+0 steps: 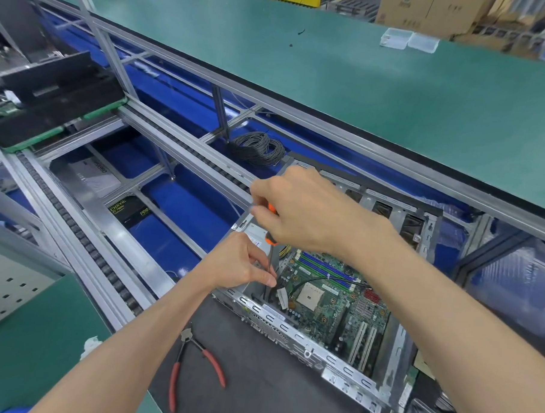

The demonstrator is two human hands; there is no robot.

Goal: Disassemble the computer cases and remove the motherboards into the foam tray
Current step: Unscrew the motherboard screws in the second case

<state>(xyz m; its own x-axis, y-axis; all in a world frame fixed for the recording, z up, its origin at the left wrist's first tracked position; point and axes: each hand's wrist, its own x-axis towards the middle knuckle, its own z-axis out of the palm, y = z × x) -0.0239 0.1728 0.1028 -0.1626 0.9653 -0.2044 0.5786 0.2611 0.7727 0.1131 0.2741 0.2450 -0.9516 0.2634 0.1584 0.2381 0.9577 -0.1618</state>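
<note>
Right hand (308,214) grips the orange screwdriver (271,234) handle; left hand (243,263), just below, pinches its shaft. Tip meets the motherboard (332,299) inside the open computer case (294,332). Red-handled pliers (192,368) lie below the left hand.

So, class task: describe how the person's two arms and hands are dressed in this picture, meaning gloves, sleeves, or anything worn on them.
Both are bare. The left hand and right hand wear no gloves, rings, watch or wrist strap. The forearms are uncovered as far as the frame shows, with no sleeve edge visible on either.
</note>
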